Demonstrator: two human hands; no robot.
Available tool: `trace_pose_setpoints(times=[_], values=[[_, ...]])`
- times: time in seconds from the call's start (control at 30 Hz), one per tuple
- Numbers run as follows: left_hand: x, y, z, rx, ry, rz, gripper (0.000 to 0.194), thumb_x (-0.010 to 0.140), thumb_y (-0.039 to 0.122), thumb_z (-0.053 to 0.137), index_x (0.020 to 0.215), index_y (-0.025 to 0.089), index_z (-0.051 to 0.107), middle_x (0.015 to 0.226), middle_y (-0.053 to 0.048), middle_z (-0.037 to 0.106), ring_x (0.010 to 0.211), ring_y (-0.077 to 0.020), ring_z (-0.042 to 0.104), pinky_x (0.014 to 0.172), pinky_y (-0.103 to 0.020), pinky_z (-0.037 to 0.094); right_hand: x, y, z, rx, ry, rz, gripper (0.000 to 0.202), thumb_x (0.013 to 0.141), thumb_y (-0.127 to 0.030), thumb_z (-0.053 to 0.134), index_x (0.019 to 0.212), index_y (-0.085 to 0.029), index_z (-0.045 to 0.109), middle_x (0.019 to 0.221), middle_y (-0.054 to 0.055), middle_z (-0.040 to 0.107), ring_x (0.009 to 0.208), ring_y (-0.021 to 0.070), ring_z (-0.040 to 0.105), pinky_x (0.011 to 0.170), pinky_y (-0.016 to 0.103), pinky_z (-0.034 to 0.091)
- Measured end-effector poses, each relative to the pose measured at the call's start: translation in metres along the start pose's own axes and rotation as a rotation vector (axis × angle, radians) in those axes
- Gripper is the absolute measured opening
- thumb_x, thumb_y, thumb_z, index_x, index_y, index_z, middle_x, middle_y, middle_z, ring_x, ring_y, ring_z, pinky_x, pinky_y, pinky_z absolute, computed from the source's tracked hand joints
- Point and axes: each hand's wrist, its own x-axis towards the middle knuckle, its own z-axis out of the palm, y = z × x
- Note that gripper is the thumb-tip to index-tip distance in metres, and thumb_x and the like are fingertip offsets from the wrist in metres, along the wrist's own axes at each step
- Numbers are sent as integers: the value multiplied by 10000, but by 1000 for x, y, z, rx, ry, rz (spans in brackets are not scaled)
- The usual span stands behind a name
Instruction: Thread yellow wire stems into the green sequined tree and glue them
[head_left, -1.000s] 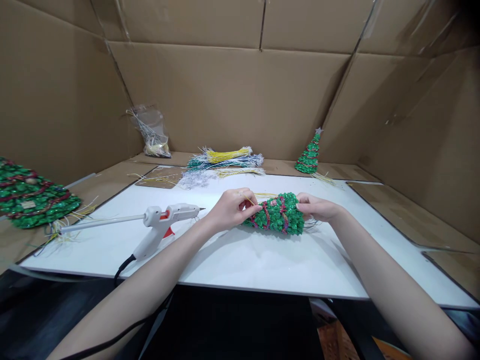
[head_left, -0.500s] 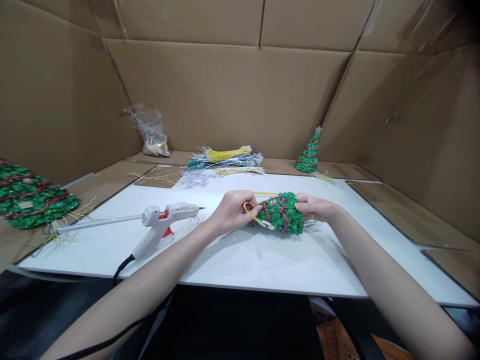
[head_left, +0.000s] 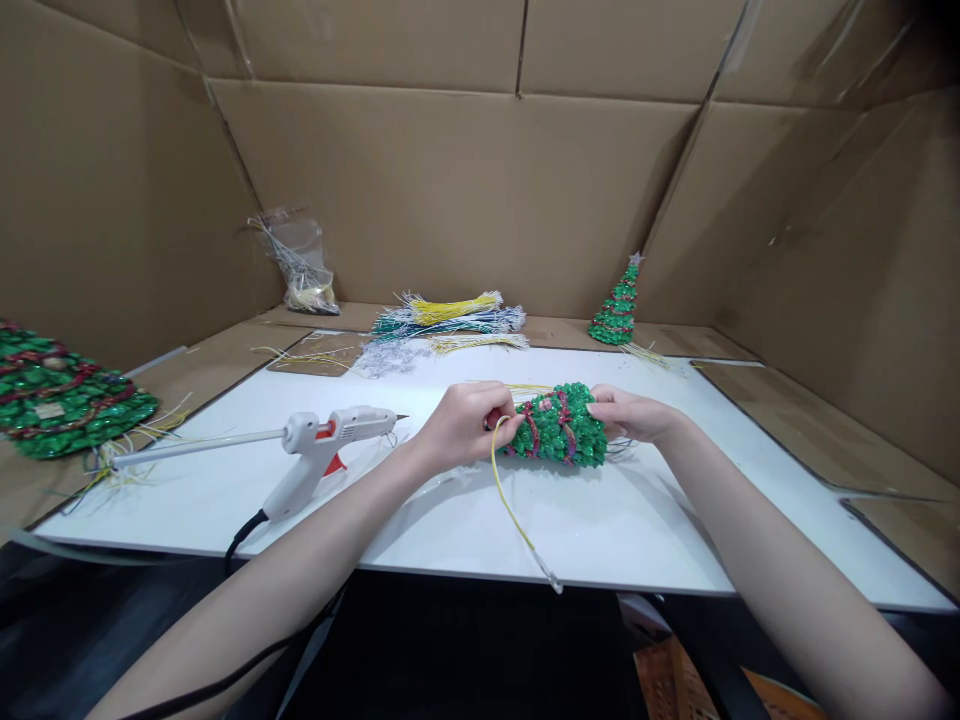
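A small green Christmas tree (head_left: 566, 435) with red garland lies on its side just over the white board. My right hand (head_left: 634, 415) grips its wide base, thumb on the near side. My left hand (head_left: 469, 425) is closed at the narrow end, which its fingers hide. From that pinch a yellow wire (head_left: 506, 500) curves down towards the board's front edge, ending in a small clear tip. Something dark red (head_left: 493, 419) shows between the left fingers; its kind is unclear. More thin wires stick out past the base, by the right hand.
A white glue gun (head_left: 322, 450) with a long glue stick and black cord stands left of my left forearm. A larger tree (head_left: 67, 400) lies far left. Behind are wire bundles (head_left: 457, 312), a plastic bag (head_left: 304, 265) and another tree (head_left: 619, 308). Cardboard walls (head_left: 450, 180) enclose the board.
The yellow wire, earlier looped over the tree with its tip against the branches, now hangs down towards the board's front edge. Both hands have stayed nearly in place.
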Motion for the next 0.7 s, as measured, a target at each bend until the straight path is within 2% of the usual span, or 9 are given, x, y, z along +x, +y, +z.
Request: trace_pose_setpoints(times=[0.3, 0.47, 0.7], values=[[0, 1, 2, -7, -13, -36, 206, 857, 216, 565, 660, 159, 546, 594, 32, 505, 519, -75, 379, 501, -201, 310, 0, 0, 2, 46, -10, 21, 560, 813, -528, 666, 502, -192, 344, 448, -107, 223, 406, 30, 161, 397, 211, 116], [-1, -5, 5, -42, -12, -113, 209, 857, 247, 571, 667, 160, 556, 609, 27, 557, 520, -73, 438, 506, -190, 348, 1, -2, 3, 34, -41, 21, 546, 828, -529, 650, 528, -200, 334, 469, -112, 202, 417, 31, 139, 399, 209, 93], [0, -5, 3, -85, -23, -214, 155, 808, 202, 605, 662, 157, 580, 596, 27, 577, 514, -72, 458, 507, -182, 373, 1, -2, 4, 41, -53, 15, 553, 825, -536, 654, 536, -199, 325, 472, -117, 189, 418, 24, 128, 392, 204, 90]])
